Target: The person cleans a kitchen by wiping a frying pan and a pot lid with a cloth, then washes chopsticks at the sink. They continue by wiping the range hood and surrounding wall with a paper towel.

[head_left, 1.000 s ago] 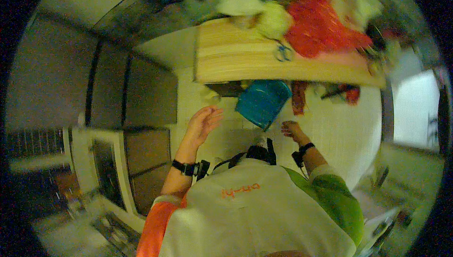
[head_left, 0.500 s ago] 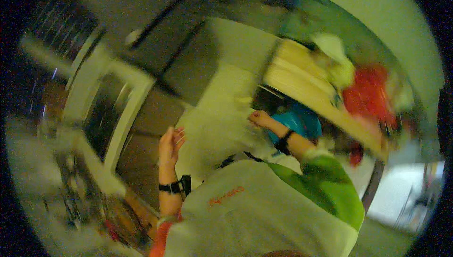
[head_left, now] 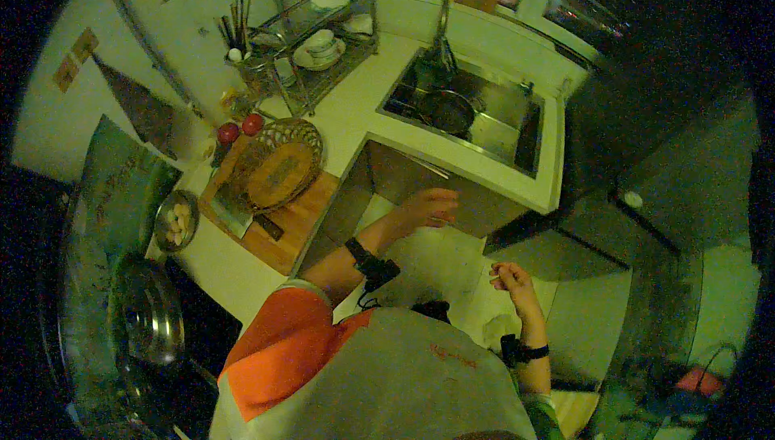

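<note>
My left hand (head_left: 428, 207) is in front of the cabinet panel below the sink, palm turned down and fingers stretched out to the right. Nothing shows in it. To its right and nearer me, my right hand (head_left: 515, 282) hangs in the air with fingers loosely curled, and no object can be made out in it. Both wrists wear black straps with a small dark device. A cutting board (head_left: 295, 248) lies on the counter left of my left hand. On it rest a woven basket (head_left: 313, 135) and a cleaver (head_left: 234, 212).
The sink (head_left: 504, 137) holds a dark pan (head_left: 448, 112). A dish rack (head_left: 339, 77) with bowls stands at the back. Two red round fruits or vegetables (head_left: 228, 133) sit behind the board. A bowl of pale pieces (head_left: 191, 238) and a lidded pan (head_left: 153, 319) are at left. A dark cabinet door (head_left: 557, 258) juts out at right.
I have turned left: the window and dark door moved to the right of the picture. The counter and sink came into view; the table and red shape left it. My left arm now extends rightward.
</note>
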A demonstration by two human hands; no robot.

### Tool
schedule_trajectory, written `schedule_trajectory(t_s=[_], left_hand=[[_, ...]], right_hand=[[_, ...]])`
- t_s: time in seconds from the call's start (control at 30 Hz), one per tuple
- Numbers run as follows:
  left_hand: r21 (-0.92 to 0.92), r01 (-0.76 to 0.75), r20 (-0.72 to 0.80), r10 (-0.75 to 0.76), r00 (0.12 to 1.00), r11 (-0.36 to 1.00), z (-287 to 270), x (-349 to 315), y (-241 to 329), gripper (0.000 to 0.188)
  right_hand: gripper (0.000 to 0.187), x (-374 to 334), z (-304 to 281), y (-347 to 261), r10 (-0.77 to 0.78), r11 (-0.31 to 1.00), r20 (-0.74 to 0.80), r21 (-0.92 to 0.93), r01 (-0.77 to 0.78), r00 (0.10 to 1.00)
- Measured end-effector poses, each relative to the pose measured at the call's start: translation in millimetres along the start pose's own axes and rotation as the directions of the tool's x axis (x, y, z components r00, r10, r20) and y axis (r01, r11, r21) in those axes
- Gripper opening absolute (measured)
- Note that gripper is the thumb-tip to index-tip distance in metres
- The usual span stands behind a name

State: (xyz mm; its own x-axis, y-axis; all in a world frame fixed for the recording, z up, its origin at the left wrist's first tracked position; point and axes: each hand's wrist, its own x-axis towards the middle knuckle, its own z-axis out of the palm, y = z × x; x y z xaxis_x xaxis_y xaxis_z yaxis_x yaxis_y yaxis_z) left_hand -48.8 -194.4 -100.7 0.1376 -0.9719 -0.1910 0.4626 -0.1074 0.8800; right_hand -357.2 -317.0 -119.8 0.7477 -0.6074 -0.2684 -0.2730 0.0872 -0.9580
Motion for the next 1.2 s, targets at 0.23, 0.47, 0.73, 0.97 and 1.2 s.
schedule_trajectory(t_s=[0.23, 0.47, 0.73, 0.97, 1.2], left_hand=[[-0.032, -0.201, -0.351, 0.177, 0.920, 0.979, -47.5, -12.4, 60.9, 0.036], [0.011, -0.273, -0.590, 0.227, 0.775, 0.962, -70.1, -27.7, 70.5, 0.034], [0.078, -0.177, -0.746, 0.176, 0.642, 0.981, -115.7, -67.3, 90.2, 0.036], [0.078, -0.293, -0.731, 0.254, 0.633, 0.953, -155.8, -39.8, 132.1, 0.037], [0.106, -0.202, -0.710, 0.217, 0.671, 0.974, -205.9, -8.9, 153.7, 0.040]], right_hand=[[0.032, 141.1, 45.5, -147.5, -0.189, 0.981, 0.384, 0.033, 0.191, 0.904], [0.034, 236.6, 115.9, -208.8, -0.234, 0.972, 0.681, 0.137, 0.193, 0.694], [0.030, 319.7, 208.8, -234.2, -0.195, 0.974, 0.777, 0.080, 0.214, 0.598], [0.026, 473.8, 256.5, -274.2, -0.302, 0.948, 0.417, 0.229, 0.222, 0.857], [0.023, 667.3, 272.7, -265.6, -0.292, 0.891, 0.116, 0.394, 0.226, 0.949]])
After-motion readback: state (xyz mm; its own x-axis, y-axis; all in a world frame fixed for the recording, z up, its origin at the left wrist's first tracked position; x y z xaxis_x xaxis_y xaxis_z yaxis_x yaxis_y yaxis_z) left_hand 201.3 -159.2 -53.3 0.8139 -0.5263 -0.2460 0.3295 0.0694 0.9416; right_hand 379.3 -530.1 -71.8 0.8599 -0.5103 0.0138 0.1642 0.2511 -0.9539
